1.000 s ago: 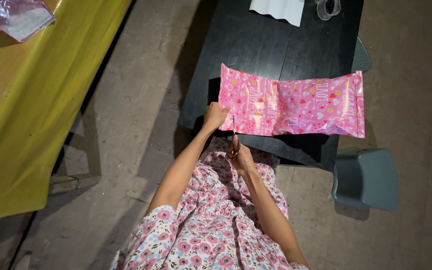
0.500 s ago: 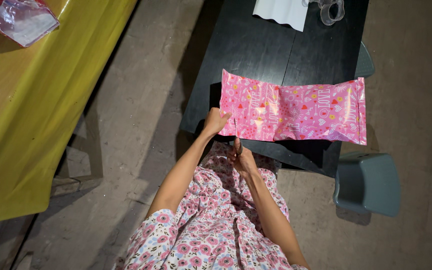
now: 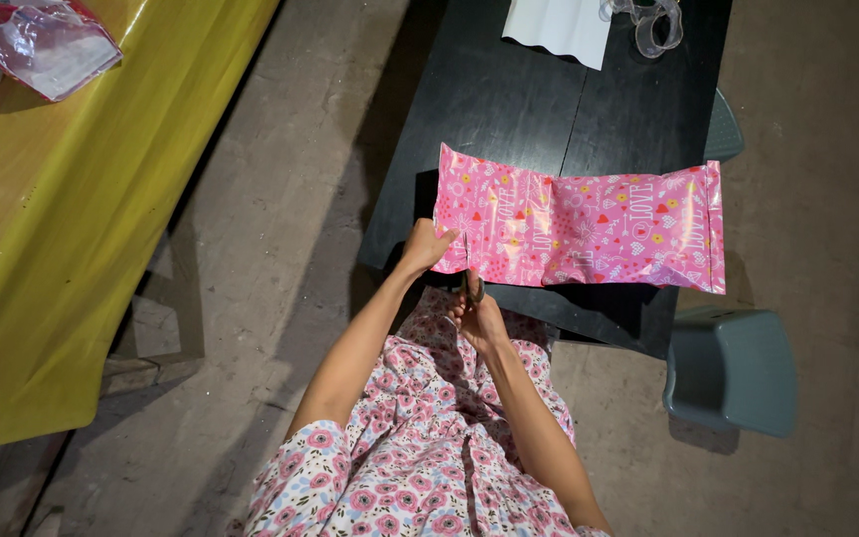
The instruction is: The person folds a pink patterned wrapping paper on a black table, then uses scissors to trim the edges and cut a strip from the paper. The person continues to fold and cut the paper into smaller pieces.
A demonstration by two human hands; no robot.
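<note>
Two hands work at the near left corner of a sheet of pink wrapping paper (image 3: 589,224), glossy and printed with small hearts and lettering, which lies spread across the near part of a dark tabletop (image 3: 509,89), its left edge overhanging the tabletop's side and its near edge reaching toward the person. The left hand (image 3: 424,245) pinches the paper's near left corner, fingers curled over the edge and thumb beneath as far as can be seen. Just right of that corner and a little nearer the person, the right hand (image 3: 477,316) is closed around a pair of scissors (image 3: 471,288), whose blades point up into the paper's near edge; a short slit shows in the paper above them, though whether the blades are apart or together is too small to tell. Both forearms reach out from a floral dress (image 3: 420,467) in pink, white and blue. Beyond the paper, at the far edge of the tabletop, lie a white sheet (image 3: 557,28) and, just right of it, a clear roll of tape (image 3: 653,25). Right of the paper's near right corner, off the tabletop, stands a grey plastic stool (image 3: 733,370) on the concrete floor (image 3: 280,199). Well left of the paper, across the floor, a yellow cloth (image 3: 82,219) covers another table, with a clear plastic bag (image 3: 47,45) at its far end.
</note>
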